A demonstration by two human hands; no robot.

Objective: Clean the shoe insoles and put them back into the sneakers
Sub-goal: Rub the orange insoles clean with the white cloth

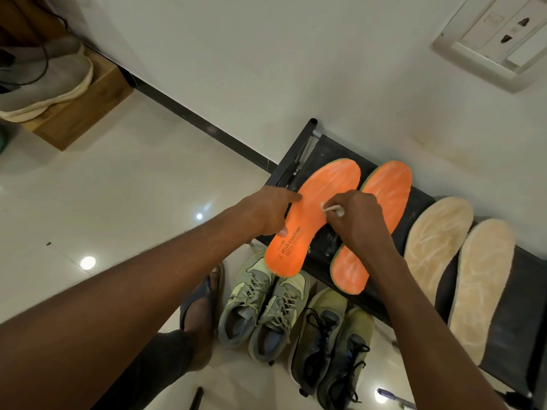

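Two orange insoles lie on a black shoe rack [331, 149]. My left hand [266, 211] holds the left orange insole [313, 202] down, forefinger stretched along its edge and thumb pressed near its printed heel. My right hand [358, 220] pinches a small white wipe [333, 209] against that insole's middle. The right orange insole [387, 190] lies beside it, partly under my right hand and wrist. Two beige insoles [438, 241] [479, 282] lie further right on the rack. Below the rack stand a grey-green sneaker pair [260, 303] and an olive pair with dark laces [331, 344].
The white wall with a socket plate [491, 39] runs behind the rack. My sandalled foot [201, 318] stands left of the sneakers on glossy floor tiles. A grey shoe [44, 81] sits on a wooden box at upper left. A pen-like object [393, 398] lies near the bottom edge.
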